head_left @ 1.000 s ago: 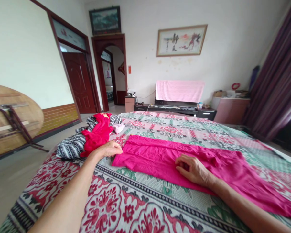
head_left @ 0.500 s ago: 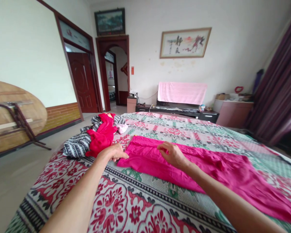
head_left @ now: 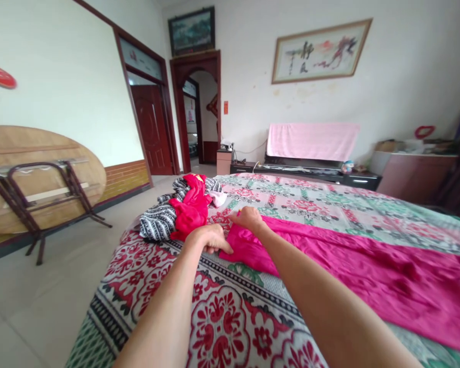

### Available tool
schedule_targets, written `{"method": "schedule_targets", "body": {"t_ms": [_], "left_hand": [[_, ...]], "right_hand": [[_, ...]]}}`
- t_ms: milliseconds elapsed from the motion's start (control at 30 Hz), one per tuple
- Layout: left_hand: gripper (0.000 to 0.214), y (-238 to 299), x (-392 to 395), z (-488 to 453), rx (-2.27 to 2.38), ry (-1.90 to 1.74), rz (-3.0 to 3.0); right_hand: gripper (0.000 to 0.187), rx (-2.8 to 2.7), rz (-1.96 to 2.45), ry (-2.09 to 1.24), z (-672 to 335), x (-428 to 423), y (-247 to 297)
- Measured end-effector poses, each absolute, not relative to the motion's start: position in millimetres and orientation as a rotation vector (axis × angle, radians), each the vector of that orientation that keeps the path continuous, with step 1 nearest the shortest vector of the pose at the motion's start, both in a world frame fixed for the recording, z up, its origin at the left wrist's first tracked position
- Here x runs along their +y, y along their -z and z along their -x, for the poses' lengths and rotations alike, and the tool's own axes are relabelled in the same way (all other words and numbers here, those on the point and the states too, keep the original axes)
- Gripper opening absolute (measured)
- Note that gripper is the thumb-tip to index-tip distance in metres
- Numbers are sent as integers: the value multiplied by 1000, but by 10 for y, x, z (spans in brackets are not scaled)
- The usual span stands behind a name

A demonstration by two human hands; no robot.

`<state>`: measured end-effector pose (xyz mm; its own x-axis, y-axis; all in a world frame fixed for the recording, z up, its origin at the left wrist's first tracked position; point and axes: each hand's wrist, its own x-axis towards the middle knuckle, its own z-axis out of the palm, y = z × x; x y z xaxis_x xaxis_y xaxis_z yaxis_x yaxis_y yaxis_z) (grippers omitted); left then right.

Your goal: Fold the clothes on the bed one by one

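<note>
Long bright pink trousers [head_left: 329, 255] lie flat across the bed, running from the middle toward the right edge of the view. At their left end my left hand [head_left: 211, 238] is closed on the near corner, thumb along the cloth. My right hand [head_left: 248, 219] pinches the far corner of the same end, its fingertips partly hidden. Just beyond my left hand, a red garment [head_left: 193, 209] is heaped with a black-and-white patterned cloth [head_left: 157, 221].
The bed has a red, green and white patterned cover [head_left: 218, 322]. A folded round table [head_left: 61, 168] leans on the left wall. Beyond the bed, a low black cabinet [head_left: 362, 181] stands near a pink cloth [head_left: 310, 140]. A doorway [head_left: 197, 117] opens at the back.
My right hand has moved left along the trousers to their far left corner and closed there. My left hand stays at the near corner. The view has turned left.
</note>
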<state>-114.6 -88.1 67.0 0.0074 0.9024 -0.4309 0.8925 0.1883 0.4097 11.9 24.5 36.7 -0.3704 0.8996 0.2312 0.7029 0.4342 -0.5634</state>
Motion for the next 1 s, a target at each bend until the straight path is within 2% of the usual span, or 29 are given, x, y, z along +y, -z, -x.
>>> {"method": "schedule_targets", "body": {"t_ms": [133,233,300,433,667,1000], "left_hand": [[36,-653,-862,1143,1841,-26,-1697],[24,-693,-886,1130,1834,-24,-1714],[16,-764,-927,1101,1812,-52,-1730],[8,-970,-1044,984,1748,-252,-1803],[11,-1117,-1132,521,1473,-534,-1991],[17,-706,-1138,-166,1314,-686,-2037]], "right_hand": [[24,-2145,1572,-432,-22,277,-371],[13,-2066,1617,-465,-31,311,-355],[8,-1900,1555,-678,-98,342,-350],[19,-1605,1380,-1095,-377,372,-420],[14,-1432,1188,-1307,-1145,214,-593],[11,-1144,1118,-1368,-1919,-9,-377]]}}
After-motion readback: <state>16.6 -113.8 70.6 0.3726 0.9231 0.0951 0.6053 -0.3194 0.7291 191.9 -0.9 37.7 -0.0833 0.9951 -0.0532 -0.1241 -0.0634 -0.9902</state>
